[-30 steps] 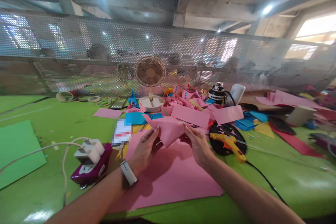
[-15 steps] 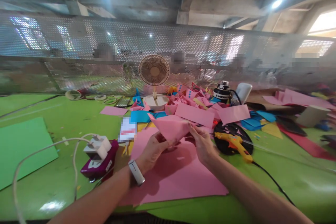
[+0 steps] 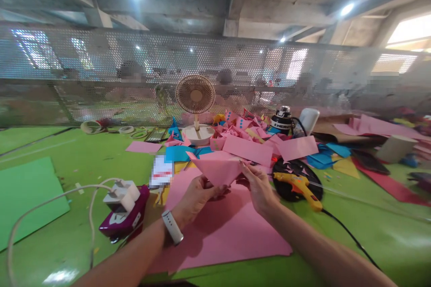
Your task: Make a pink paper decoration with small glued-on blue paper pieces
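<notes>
A folded piece of pink paper (image 3: 218, 168), roughly triangular with a pointed left tip, is held up between both hands. My left hand (image 3: 195, 197), with a white band on its wrist, pinches the lower edge. At the right corner, the thumb and fingers of my right hand (image 3: 257, 184) are closed on the same piece. Beneath the hands lie large pink sheets (image 3: 232, 242). Just right of my right hand, a yellow glue gun (image 3: 298, 184) rests on a round black plate (image 3: 283, 197).
A purple power strip (image 3: 134, 219) with white plugs and cables sits at left, near a green sheet (image 3: 30, 202). Behind the hands stand a small fan (image 3: 195, 94), a pile of pink paper pieces (image 3: 249, 148) and a black bottle (image 3: 282, 120). A perforated metal screen (image 3: 101, 94) runs across the back.
The view has shifted slightly. Both hands still grip the folded pink paper, which is tipped a little so that its upper edge looks flatter.
</notes>
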Motion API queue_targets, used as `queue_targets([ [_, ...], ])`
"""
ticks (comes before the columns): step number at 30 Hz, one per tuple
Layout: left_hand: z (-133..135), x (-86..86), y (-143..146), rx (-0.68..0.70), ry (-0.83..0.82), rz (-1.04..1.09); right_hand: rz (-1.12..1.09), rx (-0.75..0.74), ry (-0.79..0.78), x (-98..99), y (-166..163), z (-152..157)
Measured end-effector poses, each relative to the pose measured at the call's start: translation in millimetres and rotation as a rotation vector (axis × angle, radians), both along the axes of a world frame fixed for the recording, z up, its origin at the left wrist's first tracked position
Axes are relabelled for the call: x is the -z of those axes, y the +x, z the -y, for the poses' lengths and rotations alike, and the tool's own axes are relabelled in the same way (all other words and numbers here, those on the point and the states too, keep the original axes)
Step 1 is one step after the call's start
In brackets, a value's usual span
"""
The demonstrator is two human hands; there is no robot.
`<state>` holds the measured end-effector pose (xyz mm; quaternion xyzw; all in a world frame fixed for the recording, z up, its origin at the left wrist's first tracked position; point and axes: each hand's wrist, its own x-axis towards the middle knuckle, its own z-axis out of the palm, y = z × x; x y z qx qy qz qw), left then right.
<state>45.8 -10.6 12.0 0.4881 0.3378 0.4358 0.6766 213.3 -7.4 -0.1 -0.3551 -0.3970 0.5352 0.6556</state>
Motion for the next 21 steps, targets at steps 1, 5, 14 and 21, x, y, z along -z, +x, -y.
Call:
queue_targets([
  [1,0,-0.9,0,-0.007,-0.006,-0.001,-0.003,0.005,-0.001,-0.4,1,-1],
  [5,1,-4.4,0,-0.018,-0.021,-0.005,-0.05,0.105,-0.013,-5.8,14,-9],
  [14,1,-4.2,-1,-0.069,0.036,0.028,0.06,-0.216,-0.077,-8.4,6,1],
  [21,2,-5.4,5,-0.093,0.088,0.028,0.051,-0.298,0.039,4.3,-21,14],
])
